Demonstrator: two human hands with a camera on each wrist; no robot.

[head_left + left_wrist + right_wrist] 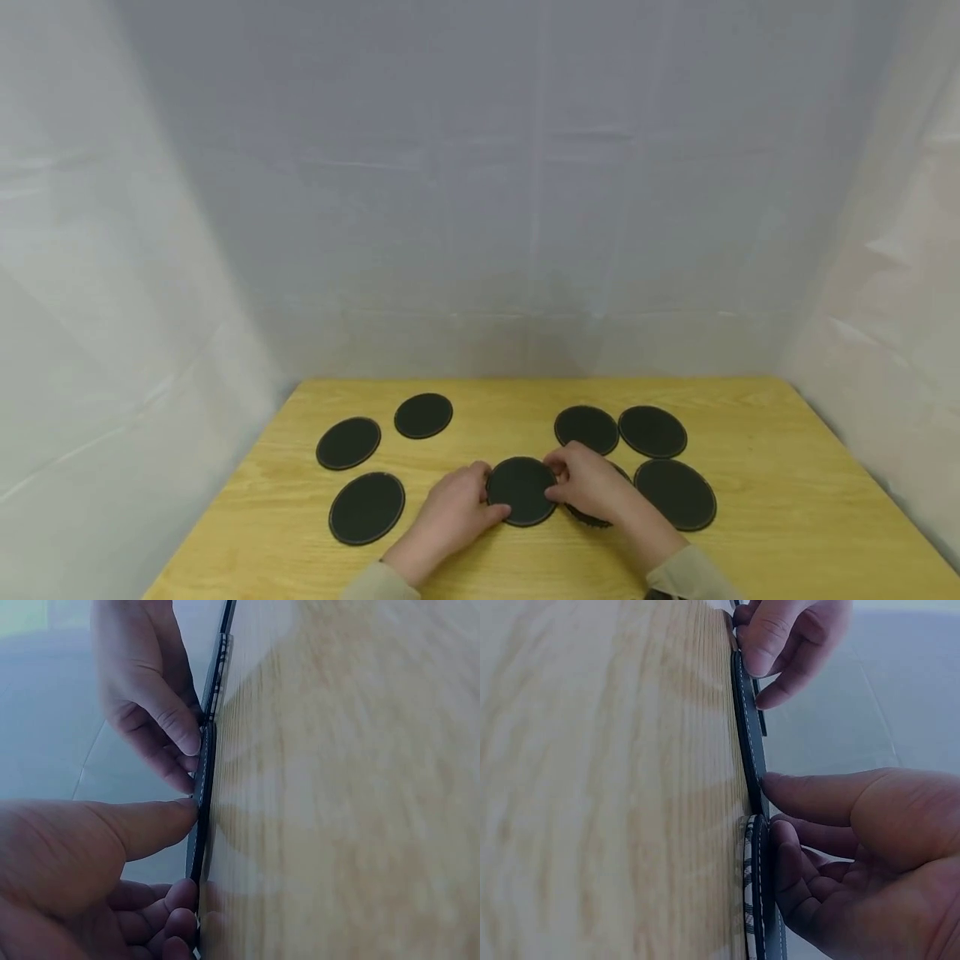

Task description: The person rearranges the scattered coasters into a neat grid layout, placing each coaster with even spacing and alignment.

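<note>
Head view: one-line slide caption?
Both hands, left hand and right hand, pinch the centre coaster on a wooden table, seven more black coasters around it.

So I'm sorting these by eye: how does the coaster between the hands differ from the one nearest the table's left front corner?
The held coaster is touched at its edges by the left hand and right hand; the front-left coaster lies untouched. The held coaster sits beside another coaster under the right hand; the front-left coaster lies apart from its neighbours. Both are round, dark, with pale stitched rims, lying on the wooden table.
</note>
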